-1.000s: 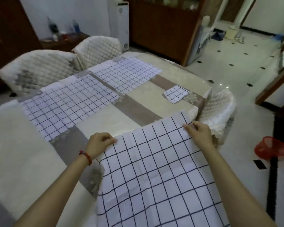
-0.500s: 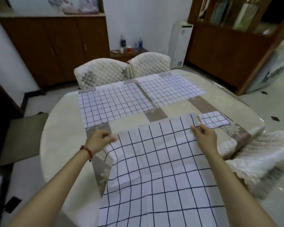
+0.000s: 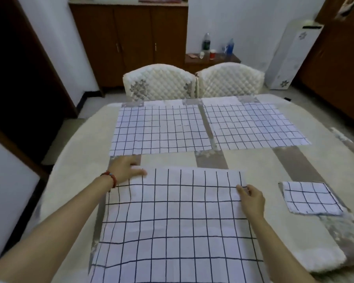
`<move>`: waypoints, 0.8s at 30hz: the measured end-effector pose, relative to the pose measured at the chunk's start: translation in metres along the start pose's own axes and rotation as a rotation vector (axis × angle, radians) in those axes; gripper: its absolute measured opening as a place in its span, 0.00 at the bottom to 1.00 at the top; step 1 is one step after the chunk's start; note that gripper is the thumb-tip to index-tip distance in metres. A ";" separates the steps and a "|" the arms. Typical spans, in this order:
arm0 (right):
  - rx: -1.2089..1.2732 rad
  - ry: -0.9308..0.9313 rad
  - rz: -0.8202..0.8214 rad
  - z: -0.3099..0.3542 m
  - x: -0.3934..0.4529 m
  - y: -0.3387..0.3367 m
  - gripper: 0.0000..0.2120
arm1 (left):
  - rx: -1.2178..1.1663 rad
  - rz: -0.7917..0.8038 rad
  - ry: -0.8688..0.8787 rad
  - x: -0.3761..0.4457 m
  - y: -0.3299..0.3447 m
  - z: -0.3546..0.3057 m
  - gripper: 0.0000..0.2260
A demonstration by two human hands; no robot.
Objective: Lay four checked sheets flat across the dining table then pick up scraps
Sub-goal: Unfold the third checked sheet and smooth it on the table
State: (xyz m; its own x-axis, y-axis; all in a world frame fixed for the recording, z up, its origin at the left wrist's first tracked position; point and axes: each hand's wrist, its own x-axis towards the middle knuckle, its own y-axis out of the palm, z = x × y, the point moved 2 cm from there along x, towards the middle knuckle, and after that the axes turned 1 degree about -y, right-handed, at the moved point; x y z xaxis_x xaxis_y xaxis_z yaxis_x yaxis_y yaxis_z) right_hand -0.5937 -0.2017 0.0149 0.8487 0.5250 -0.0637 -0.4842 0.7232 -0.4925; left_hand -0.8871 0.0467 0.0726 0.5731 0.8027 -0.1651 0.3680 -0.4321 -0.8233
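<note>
- The left hand (image 3: pixel 124 170), with a red band at the wrist, is resting on the far left corner of the near sheet (image 3: pixel 172 225), its fingers lying fairly straight on the cloth and the thumb stretching along the sheet's far edge.
- The near sheet is lying by the near edge of the table (image 3: pixel 78 152), spreading from the near edge toward the middle, with a slight ripple along its left side.
- Beyond it, the far left sheet (image 3: pixel 161 129) is lying flat toward the far edge of the table, well apart from the near sheet.
- The far right sheet (image 3: pixel 253 125) is lying flat just beside the far left one, with a narrow strip of table showing between them.
- The right hand (image 3: pixel 251 199) is pinching the right edge of the near sheet near its far right corner, fingertips curling onto the cloth.
- The folded sheet (image 3: pixel 310 198) is sitting near the right edge of the table, apart from the right hand and from the near sheet.
- Two padded chairs (image 3: pixel 192 82) are standing side by side at the far edge of the table.
</note>
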 end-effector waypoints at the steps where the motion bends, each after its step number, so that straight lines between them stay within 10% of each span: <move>1: 0.000 0.009 0.013 -0.006 0.011 0.003 0.18 | 0.011 0.011 -0.003 0.001 0.000 0.000 0.17; 16: -0.065 0.067 0.116 -0.015 0.051 0.061 0.19 | 0.038 -0.247 -0.436 0.006 0.015 0.079 0.02; 24: -0.132 0.061 -0.013 -0.006 0.057 0.078 0.15 | -0.049 -0.359 -0.749 -0.011 0.054 0.116 0.26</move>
State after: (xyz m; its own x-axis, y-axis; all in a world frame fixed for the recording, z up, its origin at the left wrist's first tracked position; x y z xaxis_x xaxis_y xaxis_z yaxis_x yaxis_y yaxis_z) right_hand -0.5822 -0.1184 -0.0328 0.8680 0.4849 -0.1075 -0.4446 0.6621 -0.6033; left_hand -0.9583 0.0617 -0.0332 -0.2182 0.9487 -0.2290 0.4765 -0.1012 -0.8733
